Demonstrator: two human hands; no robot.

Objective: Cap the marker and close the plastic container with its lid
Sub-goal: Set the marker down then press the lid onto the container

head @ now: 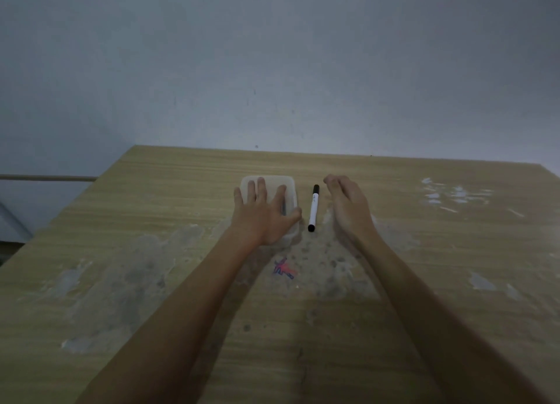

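Beside the container [289,182], a capped white marker [314,208]

Left hand [263,214] flat on container [289,188]; marker [314,208] beside it.

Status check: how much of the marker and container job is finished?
The marker lies on the table, apparently capped. The left hand presses flat on the container's lid; whether it has fully seated is unclear. The right hand hovers open, holding nothing.

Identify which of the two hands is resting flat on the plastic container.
The left hand lies spread, palm down, on the container. The right hand is beside the marker, touching neither.
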